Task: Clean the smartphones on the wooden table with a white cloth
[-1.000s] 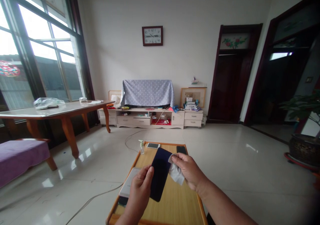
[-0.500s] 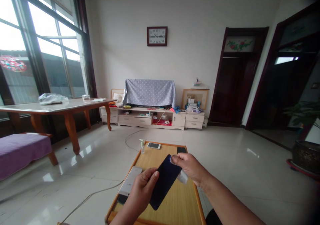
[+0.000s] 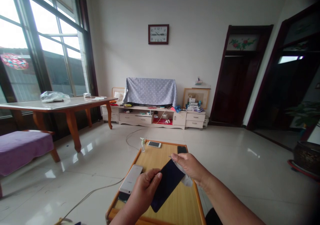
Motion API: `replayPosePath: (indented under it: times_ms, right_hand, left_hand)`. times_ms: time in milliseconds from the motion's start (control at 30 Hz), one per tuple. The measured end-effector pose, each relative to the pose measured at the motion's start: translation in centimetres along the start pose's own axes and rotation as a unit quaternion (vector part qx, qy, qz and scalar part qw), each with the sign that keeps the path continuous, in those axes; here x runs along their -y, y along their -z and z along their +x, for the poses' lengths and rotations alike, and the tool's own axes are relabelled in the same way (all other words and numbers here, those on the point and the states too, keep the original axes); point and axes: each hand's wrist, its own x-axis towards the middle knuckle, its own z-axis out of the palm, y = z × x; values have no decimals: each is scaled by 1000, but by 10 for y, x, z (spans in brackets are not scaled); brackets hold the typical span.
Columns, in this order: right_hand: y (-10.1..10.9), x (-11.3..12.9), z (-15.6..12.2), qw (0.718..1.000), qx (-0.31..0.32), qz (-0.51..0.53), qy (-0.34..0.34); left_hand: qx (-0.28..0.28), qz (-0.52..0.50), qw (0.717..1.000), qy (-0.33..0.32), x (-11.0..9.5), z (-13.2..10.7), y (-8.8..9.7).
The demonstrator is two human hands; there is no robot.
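Above a table (image 3: 185, 201) with bottle (image 3: 143, 146) and phones (image 3: 131, 179), hands (image 3: 147, 185) (image 3: 189, 165) grip dark slab (image 3: 167, 185) and cloth (image 3: 186, 181).

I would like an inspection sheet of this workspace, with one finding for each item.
Surface: small wooden table with raised rim.
Handled things: dark phone, tilted above table; whitish cloth at its far end.
Clutter: pump bottle, white phone, black phone at far end; silver phone near left edge.
Left hand: grips dark phone.
Right hand: pinches cloth.
Cables: cable on floor, left of table.
Surroundings: low cabinet, wall clock, potted plant.
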Motion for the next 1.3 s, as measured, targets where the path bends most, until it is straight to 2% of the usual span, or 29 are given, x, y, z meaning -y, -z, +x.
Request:
replayPosePath:
  times_ms: [100, 167, 333, 400, 600, 667, 833, 900, 967, 1133, 1200, 1300]
  right_hand:
    - [3, -1, -5, 997, 66, 46, -9]
    - [5, -4, -6, 995, 85, 53, -15]
    - [0, -6, 0, 1000, 11, 18, -16]
    - [-1, -4, 1, 1000, 8, 20, -7]
    - [6, -1, -10, 992, 116, 51, -4]
    - [6, -2, -9, 994, 103, 45, 3]
    - [-4, -6, -1, 1000, 4, 18, -13]
    - [-6, -6, -1, 1000, -6, 13, -8]
    - [-4, -5, -4, 1000, 24, 10, -1]
    - [9, -9, -15, 988, 153, -16, -4]
    - [10, -14, -16, 987, 162, -23, -3]
    - [4, -23, -14, 992, 121, -32, 0]
  left_hand:
    - [-11, -10, 1000, 16, 4, 0, 4]
    - [-14, -11, 1000, 18, 5, 0, 4]
    - [8, -4, 1000, 4, 0, 0, -2]
    - [12, -12, 1000, 6, 1, 1, -3]
    - [0, -25, 999, 22, 9, 0, 1]
    - [4, -17, 1000, 16, 7, -1, 0]
    - [26, -16, 999, 13, -4, 1, -6]
    - [26, -18, 999, 16, -5, 1, -6]
    - [28, -17, 999, 15, -4, -1, -4]
    - [52, -10, 999, 11, -3, -6, -2]
    - [58, -11, 998, 9, -3, -5, -4]
    - [57, -8, 998, 6, -3, -1, -7]
